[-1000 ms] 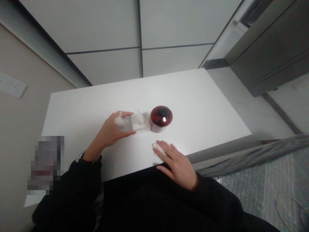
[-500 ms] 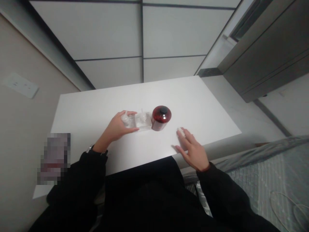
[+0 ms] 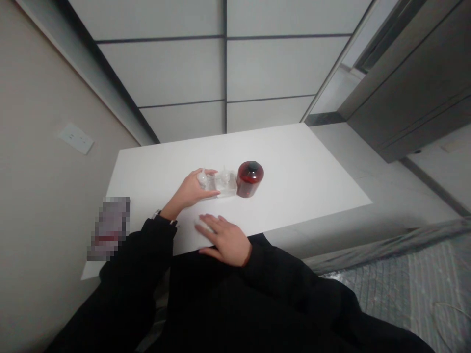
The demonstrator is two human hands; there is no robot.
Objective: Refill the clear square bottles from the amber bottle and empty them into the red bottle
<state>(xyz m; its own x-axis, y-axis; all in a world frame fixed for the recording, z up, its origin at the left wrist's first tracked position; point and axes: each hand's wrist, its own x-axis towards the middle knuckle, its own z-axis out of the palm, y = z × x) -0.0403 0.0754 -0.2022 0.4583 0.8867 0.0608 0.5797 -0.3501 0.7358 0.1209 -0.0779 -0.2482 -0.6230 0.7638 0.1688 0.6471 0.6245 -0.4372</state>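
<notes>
My left hand (image 3: 192, 189) is wrapped round two clear pump bottles standing side by side. Its palm is against the left bottle (image 3: 202, 178), and the thumb and fingers reach along the sides of the right bottle (image 3: 225, 185). A dark-red bottle (image 3: 250, 179) with a black cap stands upright close to their right. Low over the table's front edge, my right hand (image 3: 226, 240) lies palm down with fingers stretched out, pressing a small white wad to the tabletop. That wad barely shows against the white surface and is mostly hidden by the fingers.
The white table (image 3: 287, 147) ends in front of a panelled wardrobe (image 3: 268, 63). A blurred-out flat item (image 3: 110, 228) lies at its left end, by the wall with a socket plate (image 3: 76, 138). A plastic-wrapped object (image 3: 390, 264) is at the lower right.
My right hand has swept left across the front of the table, from right of the red bottle to below the clear bottles. My left hand stays round the clear bottles; the camera view has shifted slightly.
</notes>
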